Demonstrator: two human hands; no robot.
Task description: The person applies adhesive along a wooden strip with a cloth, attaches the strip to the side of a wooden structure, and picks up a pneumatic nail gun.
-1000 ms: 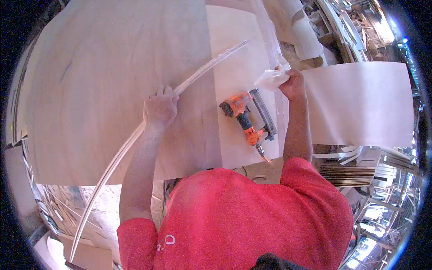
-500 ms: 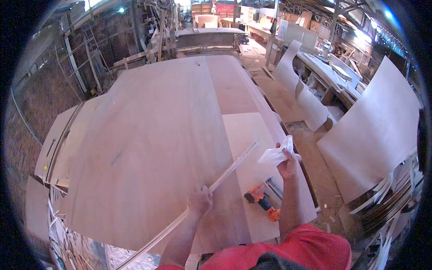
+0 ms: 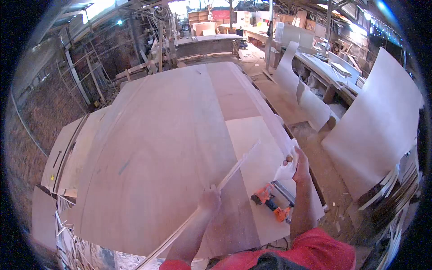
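Observation:
My left hand (image 3: 209, 200) is closed round a long, thin wooden strip (image 3: 233, 172), which slants across the large plywood sheet (image 3: 171, 135) and past its near edge. In my right hand (image 3: 301, 165), fingers closed, is a crumpled white piece (image 3: 285, 172), thin like plastic or paper; I cannot make out which. It hangs beyond the far end of the strip, to the right. Just below my right hand, an orange and black nail gun (image 3: 265, 194) lies on a paler panel (image 3: 245, 135).
At the right stands a big curved sheet (image 3: 375, 123), with a pile of thin offcuts (image 3: 396, 193) beneath it. A cluttered workbench (image 3: 321, 67) runs behind. Loose scrap strips (image 3: 74, 243) lie at the lower left. Another table (image 3: 207, 39) stands at the back.
The view has shifted slightly. My right hand has turned and drawn the white piece in closer, so it looks more bunched. My left hand keeps its hold on the strip.

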